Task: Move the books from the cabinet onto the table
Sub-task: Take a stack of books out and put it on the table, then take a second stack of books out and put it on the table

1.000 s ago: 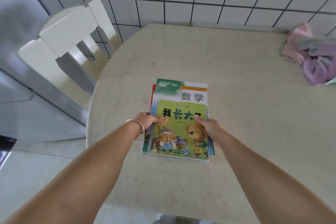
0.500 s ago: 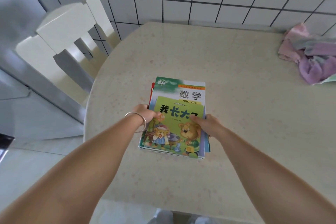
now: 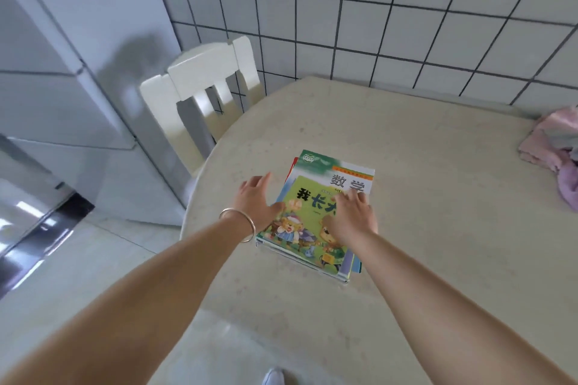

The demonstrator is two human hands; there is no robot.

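A stack of books [image 3: 316,216] lies flat on the beige round table [image 3: 422,228], near its left edge. The top book is a green picture book with cartoon bears; under it is a white and green textbook, and a red cover shows at the far left. My left hand [image 3: 256,200], with a metal bangle on the wrist, hovers at the stack's left edge with fingers spread. My right hand [image 3: 352,214] is over the top cover with fingers apart, holding nothing. The cabinet is not identifiable in this view.
A cream chair [image 3: 203,94] stands at the table's left, against a tiled wall [image 3: 375,15]. A pink and purple cloth [image 3: 556,150] lies at the table's far right. A pale grey appliance or cupboard [image 3: 62,87] fills the left side.
Both hands have let go of the stack, which now rests on the table. The fingers have spread and lifted. My view has swung left and up.
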